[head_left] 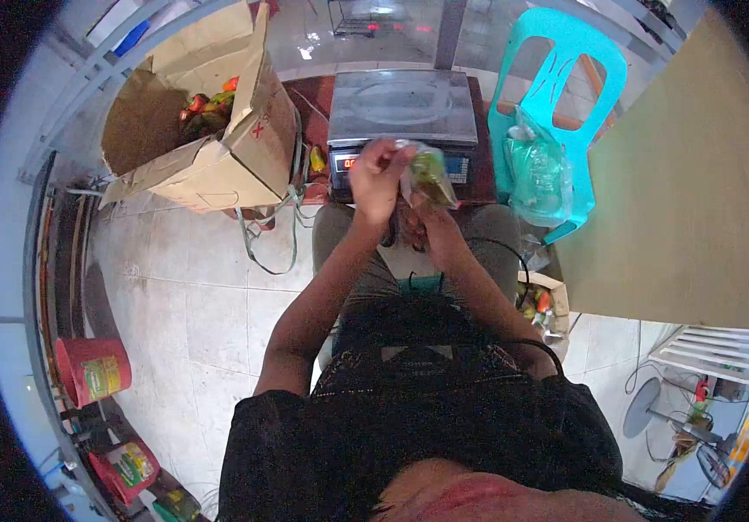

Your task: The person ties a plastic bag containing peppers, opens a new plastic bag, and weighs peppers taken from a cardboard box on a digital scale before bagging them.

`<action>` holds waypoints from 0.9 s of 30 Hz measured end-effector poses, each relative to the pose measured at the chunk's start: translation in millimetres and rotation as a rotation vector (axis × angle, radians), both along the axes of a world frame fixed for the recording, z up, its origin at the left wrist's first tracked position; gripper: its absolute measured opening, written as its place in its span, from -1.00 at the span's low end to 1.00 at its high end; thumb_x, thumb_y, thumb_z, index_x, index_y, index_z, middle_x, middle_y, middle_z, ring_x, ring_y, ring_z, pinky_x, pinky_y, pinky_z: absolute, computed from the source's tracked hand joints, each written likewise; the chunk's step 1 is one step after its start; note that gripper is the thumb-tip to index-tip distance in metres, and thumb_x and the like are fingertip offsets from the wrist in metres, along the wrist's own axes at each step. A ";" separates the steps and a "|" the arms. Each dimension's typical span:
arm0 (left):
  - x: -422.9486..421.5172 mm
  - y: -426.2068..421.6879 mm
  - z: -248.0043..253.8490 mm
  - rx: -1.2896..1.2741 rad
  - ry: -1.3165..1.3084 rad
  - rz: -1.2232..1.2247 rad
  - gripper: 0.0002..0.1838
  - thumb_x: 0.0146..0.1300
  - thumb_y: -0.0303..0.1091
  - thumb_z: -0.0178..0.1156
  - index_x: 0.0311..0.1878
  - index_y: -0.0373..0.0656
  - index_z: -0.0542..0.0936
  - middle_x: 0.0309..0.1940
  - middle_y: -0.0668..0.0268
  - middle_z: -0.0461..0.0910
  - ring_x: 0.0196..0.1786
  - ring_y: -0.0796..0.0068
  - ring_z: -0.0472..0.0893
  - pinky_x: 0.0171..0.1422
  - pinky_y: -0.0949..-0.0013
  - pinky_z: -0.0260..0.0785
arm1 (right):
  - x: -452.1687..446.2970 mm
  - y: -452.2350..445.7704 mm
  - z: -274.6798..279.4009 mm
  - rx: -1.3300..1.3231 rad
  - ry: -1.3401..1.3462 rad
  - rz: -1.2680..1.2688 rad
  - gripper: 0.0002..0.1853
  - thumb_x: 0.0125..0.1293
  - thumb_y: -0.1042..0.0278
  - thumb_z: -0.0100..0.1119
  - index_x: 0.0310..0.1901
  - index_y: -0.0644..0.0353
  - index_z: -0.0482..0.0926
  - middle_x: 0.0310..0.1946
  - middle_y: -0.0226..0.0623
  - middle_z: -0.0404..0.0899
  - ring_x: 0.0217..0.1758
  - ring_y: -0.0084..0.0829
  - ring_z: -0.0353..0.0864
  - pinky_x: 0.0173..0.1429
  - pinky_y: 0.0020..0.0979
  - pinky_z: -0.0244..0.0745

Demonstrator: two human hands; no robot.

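The left hand (376,184) pinches the clear plastic bag (430,176) of green produce near its upper edge, seemingly to steady it before the digital scale (402,109). The right hand (429,223) curls beneath, its grip unclear.

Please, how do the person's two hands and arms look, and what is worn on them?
Both the left hand and right hand show no gloves. The forearms are uncovered; plain black short sleeves cover the upper arms.
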State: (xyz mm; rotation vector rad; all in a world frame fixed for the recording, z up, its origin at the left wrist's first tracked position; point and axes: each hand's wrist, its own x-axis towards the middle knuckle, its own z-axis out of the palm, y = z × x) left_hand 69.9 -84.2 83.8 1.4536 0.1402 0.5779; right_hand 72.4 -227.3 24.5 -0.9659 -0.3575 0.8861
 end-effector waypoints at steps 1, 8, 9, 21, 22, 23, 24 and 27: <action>-6.7 2.1 -1.7 0.064 -0.010 0.033 -0.85 0.20 -0.38 0.25 -0.31 -0.28 0.57 -0.49 0.41 0.51 -0.37 0.72 0.45 -0.30 0.56 0.31 | 2.3 -4.6 3.3 -0.143 -0.141 0.025 -0.74 0.43 0.08 -0.05 -0.07 0.05 0.48 -0.45 -0.42 0.44 -0.43 -0.39 0.45 -0.31 -0.33 0.41; -28.4 17.1 -5.1 0.394 0.056 -0.324 -0.81 0.17 -0.35 0.28 -0.32 -0.29 0.58 -0.39 0.36 0.51 -0.31 0.63 0.50 -0.20 0.53 0.35 | 33.9 -43.2 88.5 -0.458 -1.611 -0.336 -0.78 0.32 0.29 0.07 -0.23 0.33 0.46 -0.40 -0.20 0.46 -0.27 -0.23 0.49 -0.15 -0.27 0.39; -30.6 16.9 -1.3 0.393 0.007 -0.398 -0.81 0.18 -0.34 0.28 -0.32 -0.29 0.58 -0.38 0.36 0.51 -0.30 0.63 0.50 -0.19 0.53 0.34 | 45.5 -48.6 106.2 -0.491 -1.517 -0.190 -0.79 0.30 0.31 0.09 -0.22 0.33 0.47 -0.36 -0.20 0.48 -0.22 -0.25 0.50 -0.11 -0.28 0.40; -31.1 -24.3 52.9 -0.097 0.023 -0.305 -0.93 0.24 -0.44 0.23 -0.30 -0.19 0.54 -0.39 0.48 0.54 -0.32 0.73 0.46 -0.17 0.58 0.31 | 35.3 -19.5 6.2 0.318 0.174 0.113 -0.62 0.28 0.04 0.16 -0.02 0.12 0.47 -0.32 -0.37 0.53 -0.36 -0.53 0.57 -0.39 -0.49 0.53; -30.3 -27.5 49.1 -0.175 0.036 -0.264 -0.93 0.25 -0.42 0.22 -0.31 -0.18 0.54 -0.41 0.49 0.54 -0.35 0.74 0.45 -0.19 0.59 0.30 | 14.1 -13.4 28.9 0.427 0.141 0.110 -0.61 0.27 0.03 0.17 -0.03 0.14 0.46 -0.36 -0.34 0.52 -0.41 -0.50 0.58 -0.48 -0.51 0.52; -29.9 -29.3 44.1 -0.253 0.048 -0.220 -0.92 0.26 -0.41 0.22 -0.32 -0.17 0.54 -0.43 0.51 0.54 -0.38 0.76 0.45 -0.22 0.60 0.29 | 4.0 -6.5 26.4 0.460 0.159 0.076 -0.59 0.26 -0.02 0.17 -0.07 0.15 0.46 -0.42 -0.32 0.51 -0.47 -0.50 0.57 -0.59 -0.55 0.47; -29.0 -28.9 35.8 -0.303 0.051 -0.217 -0.92 0.26 -0.40 0.22 -0.32 -0.17 0.54 -0.45 0.51 0.53 -0.40 0.77 0.44 -0.25 0.61 0.28 | -6.2 0.4 23.8 0.494 0.175 0.042 -0.57 0.25 -0.08 0.17 -0.12 0.15 0.45 -0.47 -0.30 0.50 -0.54 -0.51 0.56 -0.70 -0.58 0.42; -24.4 -26.3 15.4 -0.381 0.043 -0.186 -0.90 0.26 -0.40 0.23 -0.34 -0.17 0.54 -0.49 0.51 0.51 -0.44 0.80 0.40 -0.32 0.62 0.25 | -4.9 -1.1 1.9 0.550 0.390 0.295 -0.70 0.22 0.05 0.23 -0.13 0.02 0.51 -0.40 -0.38 0.53 -0.39 -0.45 0.58 -0.46 -0.42 0.57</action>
